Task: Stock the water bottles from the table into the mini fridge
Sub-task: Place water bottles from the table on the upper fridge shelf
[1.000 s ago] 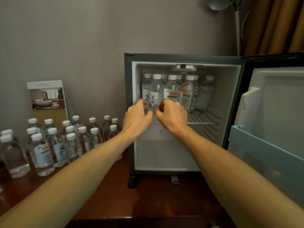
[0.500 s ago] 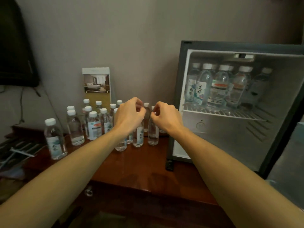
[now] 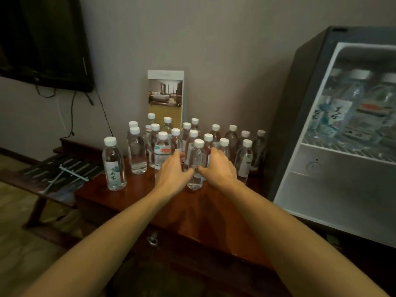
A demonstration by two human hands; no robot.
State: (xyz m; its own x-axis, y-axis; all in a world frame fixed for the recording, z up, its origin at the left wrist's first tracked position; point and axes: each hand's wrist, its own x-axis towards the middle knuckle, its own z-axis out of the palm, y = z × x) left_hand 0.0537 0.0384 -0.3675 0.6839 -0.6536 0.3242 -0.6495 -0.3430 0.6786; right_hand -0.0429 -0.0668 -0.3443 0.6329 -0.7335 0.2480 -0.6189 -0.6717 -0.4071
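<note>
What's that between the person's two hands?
A clear water bottle with a white cap, standing upright on the table between the left hand and right hand, in the head view.

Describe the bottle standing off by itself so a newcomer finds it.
On the wooden table left of the mini fridge, white-capped bottles crowd before an upright brochure. The lone bottle stands at the crowd's front-left, apart from the others, its pale label bearing dark characters.

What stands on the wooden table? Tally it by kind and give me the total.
On the table:
water bottles: 19
brochure card: 1
Total: 20
</note>
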